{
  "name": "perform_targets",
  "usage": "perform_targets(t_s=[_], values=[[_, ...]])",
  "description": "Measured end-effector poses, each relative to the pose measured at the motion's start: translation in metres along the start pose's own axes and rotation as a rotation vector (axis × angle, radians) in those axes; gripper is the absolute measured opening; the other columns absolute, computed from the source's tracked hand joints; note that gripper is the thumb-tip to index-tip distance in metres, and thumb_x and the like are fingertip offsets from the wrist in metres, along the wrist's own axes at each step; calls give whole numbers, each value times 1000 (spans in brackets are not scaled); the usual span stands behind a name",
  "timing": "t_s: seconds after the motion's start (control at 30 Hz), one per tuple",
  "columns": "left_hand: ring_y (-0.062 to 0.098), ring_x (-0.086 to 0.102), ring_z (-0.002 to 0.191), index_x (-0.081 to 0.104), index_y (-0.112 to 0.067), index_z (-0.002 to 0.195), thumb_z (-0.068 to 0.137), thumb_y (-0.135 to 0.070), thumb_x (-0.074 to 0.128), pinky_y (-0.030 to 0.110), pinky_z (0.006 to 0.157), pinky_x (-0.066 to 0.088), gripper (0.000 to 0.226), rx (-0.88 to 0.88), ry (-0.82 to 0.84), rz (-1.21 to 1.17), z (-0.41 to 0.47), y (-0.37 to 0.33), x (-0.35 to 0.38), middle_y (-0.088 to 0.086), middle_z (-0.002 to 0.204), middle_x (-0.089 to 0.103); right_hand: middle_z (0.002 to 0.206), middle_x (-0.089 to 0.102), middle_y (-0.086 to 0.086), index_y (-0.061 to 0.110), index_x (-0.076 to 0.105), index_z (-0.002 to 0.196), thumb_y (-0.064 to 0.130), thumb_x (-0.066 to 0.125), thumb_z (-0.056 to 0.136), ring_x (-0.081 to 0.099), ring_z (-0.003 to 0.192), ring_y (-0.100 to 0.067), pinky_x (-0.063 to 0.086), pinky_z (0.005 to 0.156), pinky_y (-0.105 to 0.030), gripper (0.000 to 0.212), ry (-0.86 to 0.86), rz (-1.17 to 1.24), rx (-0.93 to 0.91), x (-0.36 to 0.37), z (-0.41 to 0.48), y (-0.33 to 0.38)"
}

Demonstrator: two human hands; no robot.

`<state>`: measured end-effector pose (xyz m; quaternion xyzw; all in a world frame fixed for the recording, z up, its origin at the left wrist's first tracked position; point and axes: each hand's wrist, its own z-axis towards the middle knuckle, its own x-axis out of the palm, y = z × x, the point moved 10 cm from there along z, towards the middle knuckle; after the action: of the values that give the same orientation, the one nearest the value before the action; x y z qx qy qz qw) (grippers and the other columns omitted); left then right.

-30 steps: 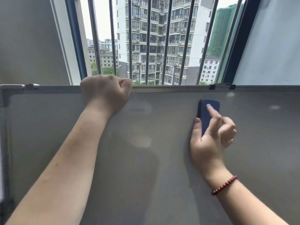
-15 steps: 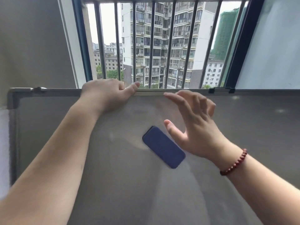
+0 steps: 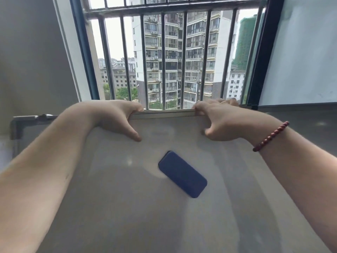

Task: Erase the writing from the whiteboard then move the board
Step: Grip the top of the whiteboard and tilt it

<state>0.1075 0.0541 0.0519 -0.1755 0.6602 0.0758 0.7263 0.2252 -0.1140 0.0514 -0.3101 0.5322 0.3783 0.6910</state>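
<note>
The whiteboard point(image 3: 127, 207) fills the lower view, its metal-framed top edge running in front of a barred window. No writing shows on its grey-white surface. My left hand point(image 3: 116, 119) grips the top edge left of centre, fingers over the rim and thumb on the face. My right hand point(image 3: 220, 121) grips the same edge to the right, thumb on the face, a red bead bracelet on its wrist. A dark blue eraser point(image 3: 182, 174) sticks to the board face below and between my hands, tilted diagonally, untouched.
Behind the board stands a window with vertical metal bars point(image 3: 164, 61) and a dark blue frame, apartment blocks beyond. A grey wall point(image 3: 32, 61) rises at the left. A pale panel point(image 3: 300, 52) stands at the right. The board's left corner point(image 3: 18, 125) has a metal cap.
My right hand let go of the eraser, leaving it stuck on the board, then rose and closed on the top edge. My left hand shifted from a fist to a thumb-and-finger grip.
</note>
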Motion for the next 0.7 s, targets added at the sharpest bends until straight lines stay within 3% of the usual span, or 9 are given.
perform_targets(t_s=[0.07,0.17,0.27,0.4,0.47,0.57,0.7], values=[[17,48,90,50,-17,116,71,-35,82,21,73,32,58,11,-8,13,11,-7,0,-13,84,42,135,43,-6,30,33,139,16,59,84,35,119,-23,22,97,-39,62,17,16,24,3,8,-9],[16,47,78,44,-13,98,72,-37,80,26,67,37,50,10,6,68,34,-16,1,-10,81,45,130,45,-8,26,35,136,12,54,82,37,113,-25,26,90,-39,59,34,-5,75,5,24,-25],[25,56,100,51,-9,112,71,-43,78,40,90,47,60,14,24,149,59,-26,3,3,109,57,131,47,-9,25,33,139,11,51,80,42,118,-27,26,99,-42,62,55,-17,128,6,40,-46],[25,52,96,46,-16,97,70,-48,75,40,92,45,52,35,-29,201,93,-37,4,3,106,54,128,46,-11,22,32,140,9,49,79,38,123,-28,23,102,-44,65,38,-11,180,12,56,-76],[26,49,103,46,-18,104,71,-53,72,41,96,38,55,43,-126,264,107,-45,-1,3,113,52,126,47,-11,22,34,139,9,49,77,36,122,-27,25,94,-40,65,9,-39,218,11,62,-92],[28,41,128,42,-20,129,73,-56,68,46,109,26,72,56,-197,297,131,-55,0,7,134,47,120,48,-8,22,37,135,11,53,76,39,114,-26,26,89,-40,62,-27,-76,248,8,70,-114],[30,33,134,35,-21,141,77,-55,64,47,113,19,78,36,-253,335,161,-62,2,10,144,40,130,49,-10,22,35,139,18,59,82,38,127,-29,23,106,-46,62,-53,-143,266,7,81,-141]])
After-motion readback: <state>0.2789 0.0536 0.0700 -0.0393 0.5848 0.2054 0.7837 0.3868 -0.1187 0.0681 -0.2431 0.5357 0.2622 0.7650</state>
